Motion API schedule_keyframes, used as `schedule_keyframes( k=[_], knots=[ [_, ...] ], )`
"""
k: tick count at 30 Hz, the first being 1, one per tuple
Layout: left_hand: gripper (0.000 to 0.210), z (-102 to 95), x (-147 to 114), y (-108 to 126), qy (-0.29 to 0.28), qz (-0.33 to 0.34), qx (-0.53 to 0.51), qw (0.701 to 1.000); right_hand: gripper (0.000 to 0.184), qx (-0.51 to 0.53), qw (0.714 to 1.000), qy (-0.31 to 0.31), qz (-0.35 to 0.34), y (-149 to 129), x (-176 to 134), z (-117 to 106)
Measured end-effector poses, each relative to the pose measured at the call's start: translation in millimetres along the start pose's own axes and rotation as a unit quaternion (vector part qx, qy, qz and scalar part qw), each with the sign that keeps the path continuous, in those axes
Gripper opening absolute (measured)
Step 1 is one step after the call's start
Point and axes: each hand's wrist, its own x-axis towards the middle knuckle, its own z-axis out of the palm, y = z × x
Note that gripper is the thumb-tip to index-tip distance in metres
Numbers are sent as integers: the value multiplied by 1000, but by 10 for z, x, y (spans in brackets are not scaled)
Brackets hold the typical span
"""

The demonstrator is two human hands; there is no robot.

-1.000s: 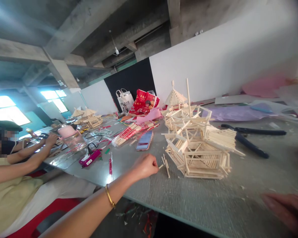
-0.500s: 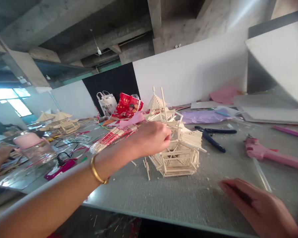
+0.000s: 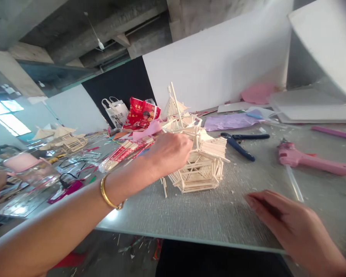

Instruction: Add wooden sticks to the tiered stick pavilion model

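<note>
Now the curled left hand (image 3: 173, 152) has moved from loose sticks (image 3: 164, 188) to the stick model (image 3: 202, 175), back from the table's front edge (image 3: 190, 235), bringing work there; the right hand (image 3: 295, 221) lies nearer. Whether either grips something, I cannot tell.

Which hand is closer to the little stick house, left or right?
Left. The left hand is at the upper left part of the stick house; the right hand is clearly apart, off to the right.
</note>
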Motion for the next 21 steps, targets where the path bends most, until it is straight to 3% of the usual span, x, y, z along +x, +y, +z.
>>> schedule_keyframes(
  k=[10, 21],
  knots=[
    [24, -164, 167, 1, -96, -54, -67, 992, 18, 65, 997, 15, 35, -128, 3, -28],
    [23, -222, 183, -13, -115, -92, -111, 983, 14, 76, 997, 20, 24, -84, -1, -19]
  ],
)
